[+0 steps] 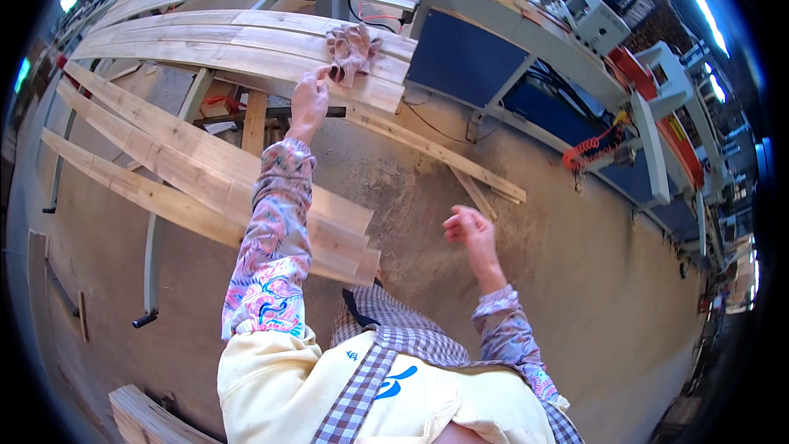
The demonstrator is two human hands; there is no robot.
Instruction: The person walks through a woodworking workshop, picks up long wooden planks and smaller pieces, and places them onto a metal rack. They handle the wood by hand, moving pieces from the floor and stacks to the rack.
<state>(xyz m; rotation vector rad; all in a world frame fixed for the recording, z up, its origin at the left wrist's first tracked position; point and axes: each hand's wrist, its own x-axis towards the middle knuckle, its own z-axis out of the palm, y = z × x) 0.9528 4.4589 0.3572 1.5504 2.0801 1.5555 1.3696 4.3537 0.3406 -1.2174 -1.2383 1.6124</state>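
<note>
My left hand (309,105) is stretched forward to the end of the boards on the rack. Its thumb and forefinger pinch the cuff edge of a pair of crumpled pinkish-brown work gloves (353,51). The gloves lie on top of the pale wooden boards (279,43), near their right end. Apart from everything, my right hand (472,236) hangs over the floor at the right of my body, fingers loosely bent and apart, holding nothing. Patterned sleeves cover both forearms.
Lower boards (214,173) reach from the left to just before my apron. Loose wooden strips (436,152) lie on the floor ahead. A blue-sided machine bench (464,57) stands at the far right, with a red coiled hose (585,152). Stacked boards (148,415) sit at the lower left.
</note>
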